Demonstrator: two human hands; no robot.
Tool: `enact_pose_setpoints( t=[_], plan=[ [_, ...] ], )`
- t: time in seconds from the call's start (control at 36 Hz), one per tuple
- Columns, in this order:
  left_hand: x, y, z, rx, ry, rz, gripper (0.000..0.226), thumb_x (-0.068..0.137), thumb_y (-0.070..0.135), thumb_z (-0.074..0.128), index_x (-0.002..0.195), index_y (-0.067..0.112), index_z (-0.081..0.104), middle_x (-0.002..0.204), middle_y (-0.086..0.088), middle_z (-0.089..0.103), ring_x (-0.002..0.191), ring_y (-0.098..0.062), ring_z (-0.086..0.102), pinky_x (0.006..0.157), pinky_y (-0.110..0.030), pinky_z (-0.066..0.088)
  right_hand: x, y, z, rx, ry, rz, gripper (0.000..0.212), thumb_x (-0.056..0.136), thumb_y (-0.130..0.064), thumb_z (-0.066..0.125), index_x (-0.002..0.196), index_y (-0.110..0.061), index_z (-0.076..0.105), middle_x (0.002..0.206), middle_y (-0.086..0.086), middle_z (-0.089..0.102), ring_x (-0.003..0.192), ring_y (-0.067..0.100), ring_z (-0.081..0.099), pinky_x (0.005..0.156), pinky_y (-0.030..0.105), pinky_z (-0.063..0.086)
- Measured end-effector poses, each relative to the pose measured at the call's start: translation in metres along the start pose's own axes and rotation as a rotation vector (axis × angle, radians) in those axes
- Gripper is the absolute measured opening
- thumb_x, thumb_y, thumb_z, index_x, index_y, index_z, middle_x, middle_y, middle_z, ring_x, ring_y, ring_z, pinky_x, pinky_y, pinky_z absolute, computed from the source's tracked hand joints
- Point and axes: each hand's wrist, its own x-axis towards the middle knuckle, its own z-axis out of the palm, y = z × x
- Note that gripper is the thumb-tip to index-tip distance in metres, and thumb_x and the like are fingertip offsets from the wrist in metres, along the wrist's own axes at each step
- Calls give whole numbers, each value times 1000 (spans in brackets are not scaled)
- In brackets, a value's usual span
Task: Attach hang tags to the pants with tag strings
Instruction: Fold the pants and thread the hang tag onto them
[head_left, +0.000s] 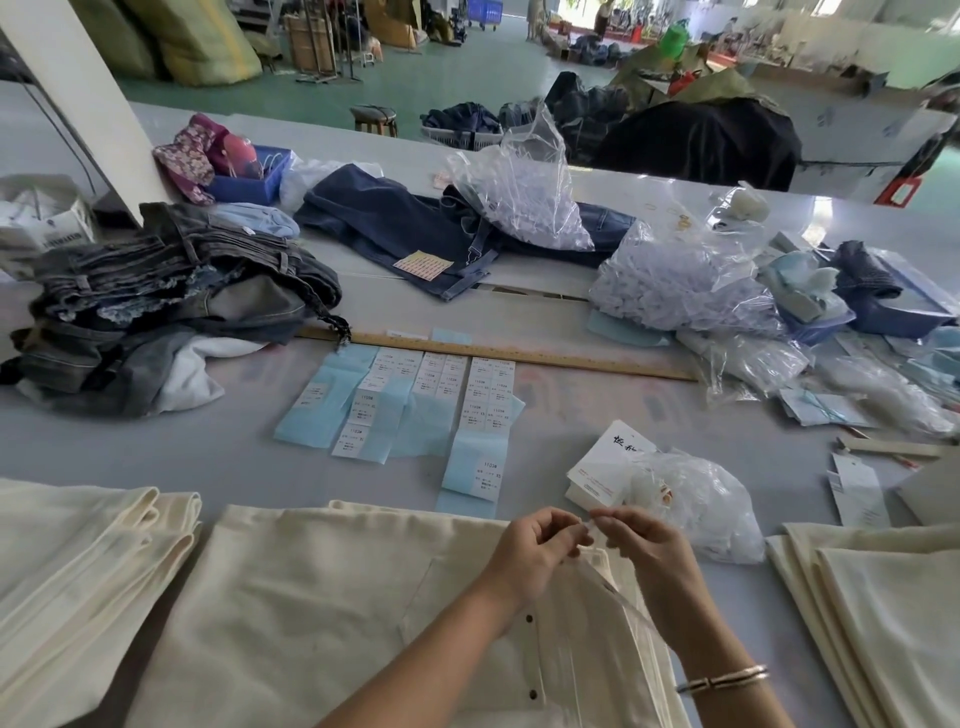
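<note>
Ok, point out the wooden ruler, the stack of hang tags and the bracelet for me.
wooden ruler (519, 354): head view, on the bare middle of its length.
stack of hang tags (605, 465): head view, on the top tag's white face.
bracelet (727, 679): head view, on the band across the right wrist.

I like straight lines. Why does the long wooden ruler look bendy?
Head view: the wide-angle lens bows the wooden ruler and the table edge; the far hall looks soft, glare whitens the plastic bags, while both hands stay fairly sharp.

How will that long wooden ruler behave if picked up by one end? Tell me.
The wooden ruler looks thin and straight, so it probably stays stiff with slight droop. Being long, it may swing and tip. One end lies under the jeans pile, so it could snag.
</note>
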Motion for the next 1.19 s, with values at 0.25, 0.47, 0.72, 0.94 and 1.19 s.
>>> enact_pose_setpoints(
  t=[0.25, 0.47, 0.72, 0.94, 1.19],
  plan=[
    [-4, -4, 3, -14, 63, -25, 10, 96, 15, 56, 94, 10, 65, 76, 5, 70, 69, -2, 60, 70, -13, 47, -11, 13, 17, 16, 47, -23, 15, 86, 0, 62, 82, -7, 75, 65, 4, 70, 57, 3, 60, 54, 12, 45],
    [-1, -8, 1, 117, 52, -9, 6, 95, 12, 59, 95, 12, 64, 76, 5, 65, 70, 2, 59, 75, -15, 49, -12, 14, 16, 286, 82, 204, 15, 85, -7, 62, 76, -5, 74, 65, 7, 66, 55, 8, 57, 47, 15, 41],
    [3, -7, 1, 280, 48, 60, 18, 94, 15, 61, 104, 2, 66, 87, 0, 67, 70, 8, 60, 80, -16, 50, -10, 9, 21, 434, 37, 383, 17, 69, -20, 66, 81, -9, 68, 66, 2, 64, 55, 9, 58, 52, 22, 32],
    [5, -9, -4, 313, 47, 69, 11, 93, 16, 62, 98, 7, 67, 82, 5, 67, 70, 7, 60, 78, -17, 50, -10, 12, 20, 348, 76, 300, 11, 83, -8, 63, 79, -3, 72, 64, 7, 66, 55, 10, 61, 47, 17, 38],
    [7, -10, -6, 293, 36, 96, 8, 94, 19, 61, 93, 13, 66, 75, 14, 65, 68, 9, 60, 70, -9, 46, -10, 10, 17, 222, 41, 244, 19, 86, -10, 62, 73, -9, 76, 66, 5, 67, 59, 7, 60, 59, 22, 36]
  ],
)
